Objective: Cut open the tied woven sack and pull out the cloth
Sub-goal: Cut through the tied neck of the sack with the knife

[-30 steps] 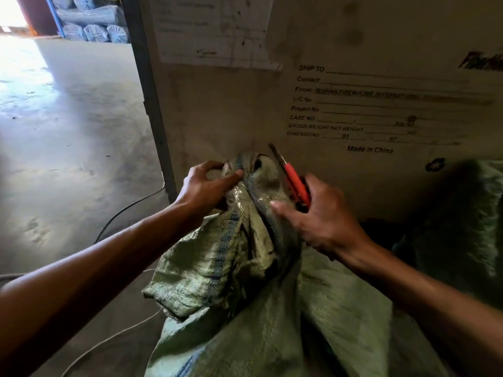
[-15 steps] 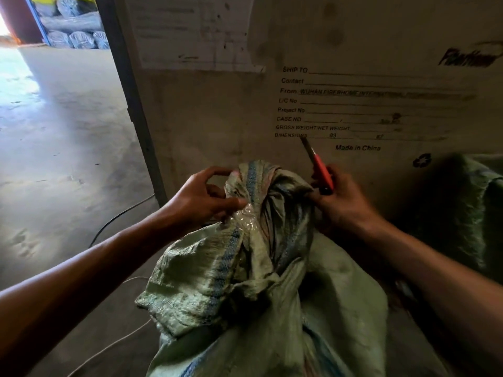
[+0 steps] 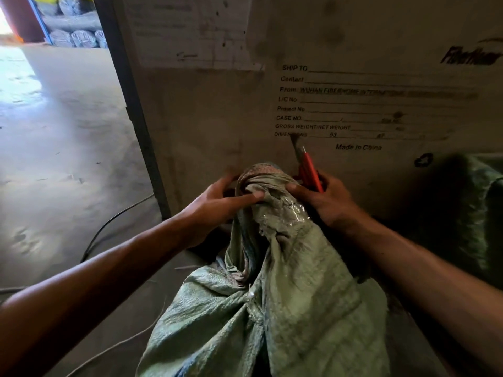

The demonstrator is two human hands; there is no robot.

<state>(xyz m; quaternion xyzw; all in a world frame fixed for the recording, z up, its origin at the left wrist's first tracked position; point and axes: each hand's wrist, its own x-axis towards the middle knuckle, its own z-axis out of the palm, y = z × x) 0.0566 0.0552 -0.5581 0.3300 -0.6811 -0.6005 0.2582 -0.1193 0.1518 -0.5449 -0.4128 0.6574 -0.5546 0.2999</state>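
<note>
A green woven sack [image 3: 285, 308] stands in front of me, its neck bunched and twisted at the top [image 3: 261, 178], with a strip of clear tape [image 3: 288, 213] below the bunch. My left hand [image 3: 217, 205] grips the left side of the bunched neck, thumb laid across it. My right hand [image 3: 326, 200] presses the right side of the neck while holding red-handled scissors [image 3: 310, 170], whose blades point up and away from the sack. No cloth shows outside the sack.
A large printed carton wall [image 3: 353, 104] stands right behind the sack. Another green sack [image 3: 479, 208] sits at the right. Bare concrete floor [image 3: 54, 159] lies to the left, with a black cable [image 3: 109, 227] and pale strings on it. Wrapped rolls [image 3: 76, 36] are stacked far back.
The sack's neck has been turned and folded down, so the tape now faces me. Both hands shifted onto the top of the bunch; the scissors stayed in my right hand, blades up.
</note>
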